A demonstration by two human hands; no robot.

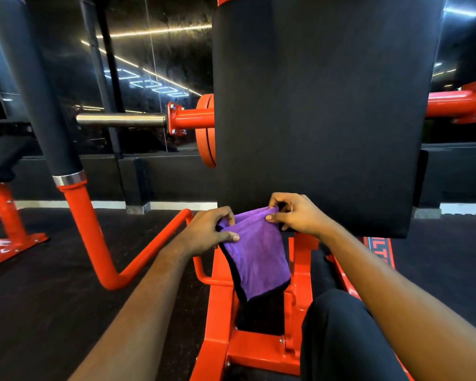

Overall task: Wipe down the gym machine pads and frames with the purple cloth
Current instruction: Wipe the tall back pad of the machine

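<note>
The purple cloth [257,254], edged in black, hangs folded between my two hands just below the bottom edge of the large black pad [322,105]. My left hand [212,229] pinches the cloth's upper left corner with thumb and fingers. Its upper right corner is pinched by my right hand [294,213], which sits against the pad's lower edge. Beneath the cloth runs the orange machine frame [217,312]. The cloth's lower end dangles free over the frame.
An orange bent tube with a black foam roller [50,111] rises at the left. A steel weight peg [121,120] and orange plate [205,130] stick out beside the pad. My dark-trousered knee [338,334] is at lower right. Another orange bench [8,224] stands far left on dark flooring.
</note>
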